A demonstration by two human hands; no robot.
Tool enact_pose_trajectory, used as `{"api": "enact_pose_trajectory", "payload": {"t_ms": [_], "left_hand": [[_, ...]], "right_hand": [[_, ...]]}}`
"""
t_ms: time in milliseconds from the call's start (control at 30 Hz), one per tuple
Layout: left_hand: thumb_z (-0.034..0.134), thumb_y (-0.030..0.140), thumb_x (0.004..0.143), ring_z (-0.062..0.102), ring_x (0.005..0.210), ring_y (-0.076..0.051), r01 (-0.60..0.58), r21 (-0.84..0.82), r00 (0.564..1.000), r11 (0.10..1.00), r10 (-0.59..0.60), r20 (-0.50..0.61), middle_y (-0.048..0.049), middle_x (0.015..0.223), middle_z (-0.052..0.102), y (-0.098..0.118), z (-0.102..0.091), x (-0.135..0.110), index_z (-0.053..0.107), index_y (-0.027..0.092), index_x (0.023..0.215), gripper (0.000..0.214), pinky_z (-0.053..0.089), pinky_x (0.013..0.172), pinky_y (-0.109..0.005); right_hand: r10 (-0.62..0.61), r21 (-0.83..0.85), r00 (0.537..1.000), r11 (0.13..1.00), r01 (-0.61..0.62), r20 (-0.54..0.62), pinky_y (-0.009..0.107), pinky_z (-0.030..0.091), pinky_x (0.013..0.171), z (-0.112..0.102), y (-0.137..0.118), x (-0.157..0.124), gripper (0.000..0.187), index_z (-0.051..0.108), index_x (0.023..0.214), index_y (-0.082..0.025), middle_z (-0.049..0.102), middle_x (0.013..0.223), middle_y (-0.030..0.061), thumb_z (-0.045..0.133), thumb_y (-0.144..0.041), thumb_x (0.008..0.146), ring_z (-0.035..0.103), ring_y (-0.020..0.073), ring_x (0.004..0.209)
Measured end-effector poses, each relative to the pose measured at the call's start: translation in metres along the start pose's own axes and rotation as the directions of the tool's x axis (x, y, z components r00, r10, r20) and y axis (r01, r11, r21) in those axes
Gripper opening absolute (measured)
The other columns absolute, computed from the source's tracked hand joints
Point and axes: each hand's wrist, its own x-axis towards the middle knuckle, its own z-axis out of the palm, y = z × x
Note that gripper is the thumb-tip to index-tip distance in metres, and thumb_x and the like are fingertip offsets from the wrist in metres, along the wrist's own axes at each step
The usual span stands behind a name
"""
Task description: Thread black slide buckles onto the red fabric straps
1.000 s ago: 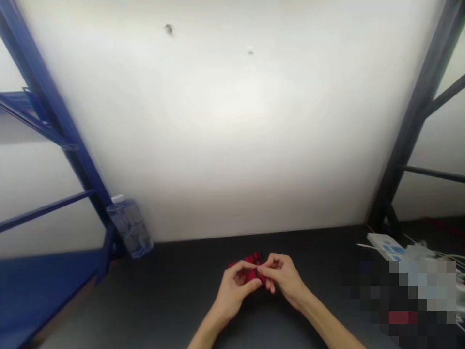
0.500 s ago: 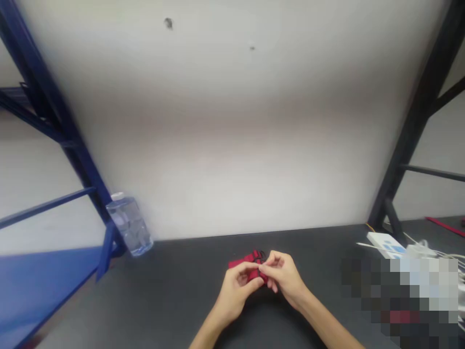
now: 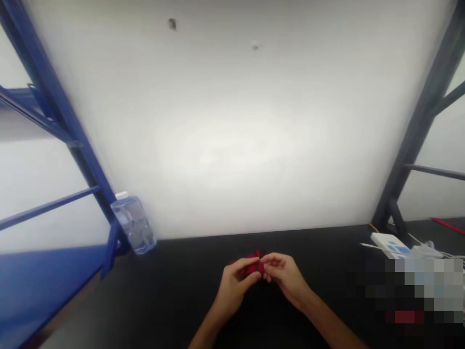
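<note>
Dark tabletop [image 3: 152, 295], red fabric [image 3: 255, 258] pinched between left hand [image 3: 235, 285] and right hand [image 3: 285, 276] fingers.

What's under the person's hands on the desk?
A small red object, pinched between the left hand and the right hand, above the dark desk top. Fingers cover most of it, so its shape and anything beneath it can't be seen.

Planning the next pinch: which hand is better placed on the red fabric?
Probably the right hand: its fingertips sit at the edge of the red fabric, while the left hand covers its near side.
</note>
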Motion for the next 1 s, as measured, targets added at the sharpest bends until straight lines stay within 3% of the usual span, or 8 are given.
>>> {"api": "enact_pose_trajectory", "payload": {"t_ms": [400,567,733,1000], "left_hand": [[0.077,0.026,0.074,0.066,0.094,-0.026,-0.021,0.009,0.999,1.0,0.021,0.036,-0.0116,0.101,0.072,-0.001,-0.003,-0.001,0.074,0.014,0.102,0.03,0.05,0.091,-0.039],[0.08,0.026,0.071,0.065,0.094,-0.025,-0.025,0.054,0.998,0.998,0.022,0.059,-0.0105,0.1,0.069,-0.003,-0.003,-0.001,0.074,0.015,0.099,0.031,0.05,0.089,-0.037],[0.08,0.024,0.07,0.062,0.1,-0.026,-0.051,0.19,0.997,0.98,0.04,0.062,-0.0094,0.103,0.069,-0.004,-0.008,0.0,0.074,0.019,0.1,0.031,0.046,0.092,-0.036],[0.082,0.023,0.067,0.062,0.094,-0.025,-0.116,0.401,0.993,0.908,0.11,0.039,-0.0074,0.097,0.068,0.006,-0.006,-0.001,0.076,0.023,0.098,0.032,0.047,0.086,-0.035]], "right_hand": [[0.001,-0.072,0.999,0.997,0.002,0.05,0.023,0.043,0.051,-0.002,0.002,-0.001,0.022,0.072,0.075,-0.01,0.066,0.056,0.0035,0.083,-0.026,0.065,0.056,0.0114,0.049],[0.002,-0.088,1.0,0.996,0.0,0.023,0.024,0.047,0.051,-0.002,0.002,-0.001,0.039,0.056,0.08,-0.017,0.066,0.056,-0.0008,0.086,-0.028,0.058,0.059,0.0134,0.048],[-0.013,-0.138,0.998,0.99,0.004,-0.066,0.029,0.054,0.058,0.002,0.004,-0.003,0.051,0.048,0.093,-0.021,0.069,0.06,-0.002,0.085,-0.03,0.059,0.064,0.0165,0.052],[-0.043,-0.115,0.991,0.993,0.028,-0.128,0.03,0.055,0.062,0.003,0.011,-0.002,0.053,0.048,0.093,-0.022,0.071,0.07,0.0004,0.087,-0.027,0.057,0.067,0.0183,0.063]]}}
